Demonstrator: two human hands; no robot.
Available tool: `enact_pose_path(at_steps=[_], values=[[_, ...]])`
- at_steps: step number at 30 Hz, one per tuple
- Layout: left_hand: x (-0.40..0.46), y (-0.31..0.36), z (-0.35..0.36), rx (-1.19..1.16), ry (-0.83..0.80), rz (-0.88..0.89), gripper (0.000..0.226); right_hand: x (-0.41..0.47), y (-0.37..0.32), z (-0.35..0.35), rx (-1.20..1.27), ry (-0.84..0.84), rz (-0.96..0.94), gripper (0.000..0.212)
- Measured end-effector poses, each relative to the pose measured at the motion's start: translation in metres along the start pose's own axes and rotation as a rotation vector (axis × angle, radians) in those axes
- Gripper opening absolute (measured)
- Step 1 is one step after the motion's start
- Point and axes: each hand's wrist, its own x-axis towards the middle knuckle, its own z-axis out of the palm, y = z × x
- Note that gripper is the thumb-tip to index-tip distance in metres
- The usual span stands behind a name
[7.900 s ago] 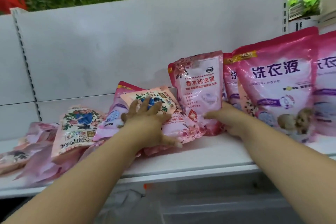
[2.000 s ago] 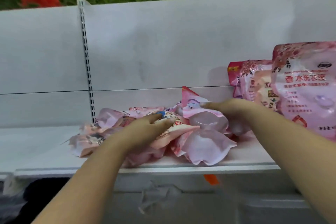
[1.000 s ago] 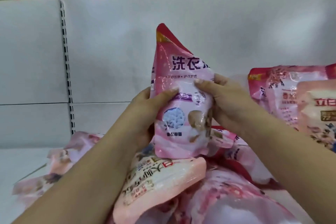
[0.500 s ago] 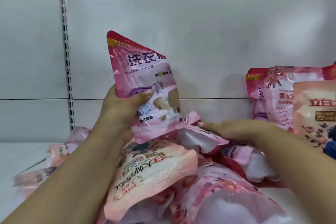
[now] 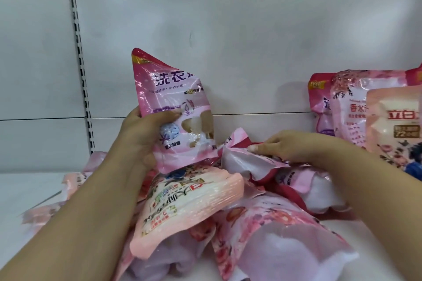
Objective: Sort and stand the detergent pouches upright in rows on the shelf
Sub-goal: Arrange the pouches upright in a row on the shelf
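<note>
- My left hand (image 5: 146, 134) grips the pink pouch (image 5: 175, 112) by its lower left side, thumb across the printed front, fingers behind it. I hold it upright and clear above the heap so that its label reads and it can be matched to its row.
- The peach pouch (image 5: 182, 212) lies flat and upside down directly below the held one, on top of the heap (image 5: 274, 235) at the front edge of the shelf (image 5: 22, 189). It is loose and unsorted, like the pouches under it.
- My right hand (image 5: 294, 147) rests on a white-backed pouch (image 5: 246, 162) in the middle of the heap, fingers extended and pressing on its top edge. Whether the thumb is hooked under it, I cannot tell. My judgement is that this hand is selecting the next pouch.
- The standing row (image 5: 365, 116) occupies the right end of the shelf against the back panel (image 5: 251, 41), upright and facing forward. This is where sorted pouches belong.
- Against the frame half a second earlier: the pink pouch was tilted to the left and is now nearer to vertical. The right hand remains on the same pouch.
</note>
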Motion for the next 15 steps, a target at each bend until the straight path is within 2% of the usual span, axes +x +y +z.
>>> enact_pose_path(at_steps=[2,4,5,7,9,11,15], values=[[0.0,0.0,0.0,0.027,-0.036,-0.025,0.024,-0.008,-0.005,0.001,0.16,-0.138,0.007,0.082],[0.001,-0.001,-0.001,0.086,-0.073,-0.027,0.022,-0.011,-0.011,0.003,0.077,-0.223,-0.044,0.089],[0.002,-0.002,-0.001,0.131,-0.09,-0.013,0.022,-0.01,-0.014,0.003,-0.012,-0.208,-0.056,0.085],[0.006,-0.005,-0.001,0.218,-0.109,0.036,0.023,-0.005,-0.014,0.002,-0.087,-0.083,-0.035,0.062],[0.009,-0.01,-0.004,0.296,-0.101,0.061,0.022,-0.001,-0.011,0.002,0.013,0.065,-0.006,0.033],[0.013,-0.014,-0.008,0.383,-0.079,0.067,0.027,0.001,-0.01,0.004,0.148,0.191,0.007,0.025],[0.014,-0.011,-0.007,0.775,0.066,0.21,0.073,0.004,-0.008,0.002,0.522,0.292,0.026,0.018]])
